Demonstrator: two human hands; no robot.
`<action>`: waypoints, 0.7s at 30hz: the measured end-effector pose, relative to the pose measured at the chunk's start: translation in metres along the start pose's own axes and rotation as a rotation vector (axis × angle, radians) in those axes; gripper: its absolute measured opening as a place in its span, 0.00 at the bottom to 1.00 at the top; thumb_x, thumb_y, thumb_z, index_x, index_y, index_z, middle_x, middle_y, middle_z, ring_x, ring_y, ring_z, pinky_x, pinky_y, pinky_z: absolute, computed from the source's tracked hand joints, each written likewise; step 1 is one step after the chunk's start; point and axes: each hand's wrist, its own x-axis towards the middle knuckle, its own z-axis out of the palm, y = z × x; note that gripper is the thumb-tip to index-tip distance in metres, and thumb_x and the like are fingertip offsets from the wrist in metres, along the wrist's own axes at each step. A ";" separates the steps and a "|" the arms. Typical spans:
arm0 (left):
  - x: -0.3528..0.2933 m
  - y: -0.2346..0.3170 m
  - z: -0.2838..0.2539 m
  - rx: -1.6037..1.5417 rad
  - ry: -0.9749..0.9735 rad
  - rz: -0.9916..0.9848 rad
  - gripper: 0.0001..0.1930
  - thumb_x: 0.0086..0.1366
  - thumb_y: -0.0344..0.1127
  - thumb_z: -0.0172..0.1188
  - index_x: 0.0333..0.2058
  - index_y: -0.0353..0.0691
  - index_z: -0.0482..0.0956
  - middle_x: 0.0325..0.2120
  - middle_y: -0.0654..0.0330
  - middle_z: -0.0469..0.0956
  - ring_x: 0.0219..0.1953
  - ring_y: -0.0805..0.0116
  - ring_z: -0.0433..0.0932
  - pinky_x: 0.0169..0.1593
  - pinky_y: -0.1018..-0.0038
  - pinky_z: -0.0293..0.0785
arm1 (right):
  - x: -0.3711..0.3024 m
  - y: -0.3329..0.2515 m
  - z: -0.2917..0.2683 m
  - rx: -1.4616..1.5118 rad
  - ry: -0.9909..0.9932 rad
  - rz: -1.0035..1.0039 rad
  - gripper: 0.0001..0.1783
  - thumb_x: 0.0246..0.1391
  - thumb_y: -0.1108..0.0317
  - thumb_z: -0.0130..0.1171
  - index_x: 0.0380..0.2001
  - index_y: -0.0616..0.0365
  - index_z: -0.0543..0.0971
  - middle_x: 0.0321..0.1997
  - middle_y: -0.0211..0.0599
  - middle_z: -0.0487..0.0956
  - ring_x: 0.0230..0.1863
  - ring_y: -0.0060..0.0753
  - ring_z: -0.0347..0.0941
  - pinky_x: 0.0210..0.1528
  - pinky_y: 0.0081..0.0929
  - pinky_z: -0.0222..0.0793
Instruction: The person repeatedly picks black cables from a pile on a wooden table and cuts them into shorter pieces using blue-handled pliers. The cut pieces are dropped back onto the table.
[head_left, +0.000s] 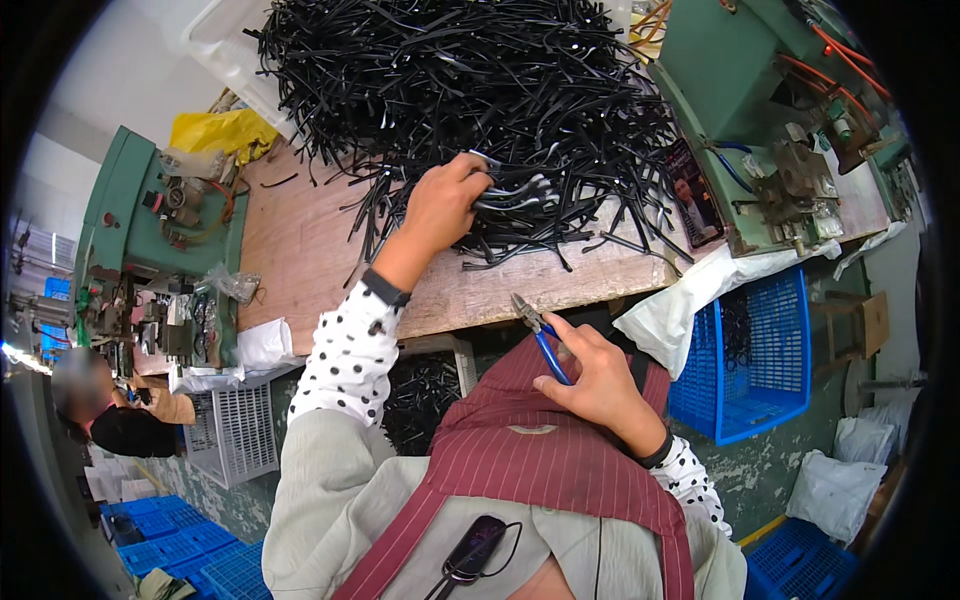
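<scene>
A large heap of thin black glasses temples (pixel 470 90) covers the far middle of the wooden table. At its near edge, my left hand (pixel 445 200) is closed, its fingertips pinching a shiny black temple (pixel 486 158). Several glossy temples (pixel 520 193) lie just right of those fingers. My right hand (pixel 600 380) holds blue-handled cutting pliers (pixel 548 348) in front of the table's near edge. Their metal jaws point up and left, over the wood. The handles rest between thumb and fingers; part of them is hidden by the hand.
Green machines stand left (pixel 165 215) and right (pixel 720 90) on the wooden table (pixel 300 235). Another pair of blue-handled pliers (pixel 735 168) lies on the right machine. Below are a blue crate (pixel 765 400) and a white crate (pixel 235 435). A person (pixel 130 425) is at far left.
</scene>
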 end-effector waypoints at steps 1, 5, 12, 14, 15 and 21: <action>-0.007 0.006 -0.003 -0.073 0.056 -0.102 0.15 0.48 0.22 0.61 0.37 0.40 0.77 0.40 0.58 0.76 0.34 0.55 0.77 0.39 0.67 0.73 | 0.001 0.002 0.001 0.008 0.012 -0.001 0.43 0.35 0.64 0.73 0.60 0.54 0.71 0.30 0.39 0.73 0.28 0.39 0.74 0.34 0.32 0.74; -0.033 0.047 -0.021 -1.119 0.146 -0.814 0.09 0.67 0.39 0.59 0.35 0.40 0.72 0.23 0.64 0.73 0.20 0.76 0.68 0.26 0.79 0.67 | 0.005 0.004 0.004 -0.063 0.110 -0.085 0.44 0.33 0.64 0.74 0.59 0.56 0.71 0.32 0.40 0.72 0.29 0.41 0.73 0.33 0.34 0.72; -0.058 0.075 -0.027 -2.321 0.026 -0.825 0.18 0.74 0.51 0.42 0.37 0.42 0.70 0.20 0.67 0.66 0.15 0.83 0.59 0.20 0.83 0.60 | 0.011 -0.017 -0.004 -0.309 0.143 -0.274 0.43 0.32 0.64 0.72 0.58 0.52 0.72 0.36 0.40 0.72 0.34 0.40 0.72 0.33 0.33 0.71; -0.059 0.079 -0.028 -2.381 -0.011 -0.805 0.19 0.74 0.51 0.41 0.37 0.41 0.70 0.20 0.66 0.66 0.15 0.83 0.59 0.20 0.83 0.60 | 0.011 -0.018 -0.006 -0.317 0.131 -0.279 0.42 0.32 0.64 0.72 0.58 0.51 0.73 0.37 0.39 0.72 0.34 0.39 0.72 0.33 0.33 0.71; -0.058 0.082 -0.028 -2.401 -0.025 -0.797 0.19 0.74 0.51 0.41 0.37 0.41 0.70 0.20 0.66 0.65 0.15 0.83 0.58 0.19 0.83 0.60 | 0.011 -0.019 -0.006 -0.325 0.126 -0.287 0.42 0.32 0.64 0.72 0.58 0.51 0.73 0.37 0.39 0.71 0.34 0.39 0.72 0.33 0.33 0.71; -0.060 0.083 -0.030 -2.433 -0.083 -0.772 0.18 0.75 0.50 0.41 0.37 0.40 0.69 0.20 0.66 0.65 0.15 0.83 0.58 0.18 0.85 0.58 | 0.010 -0.023 -0.008 -0.373 0.118 -0.295 0.41 0.32 0.65 0.71 0.58 0.51 0.73 0.35 0.38 0.71 0.33 0.39 0.71 0.31 0.33 0.70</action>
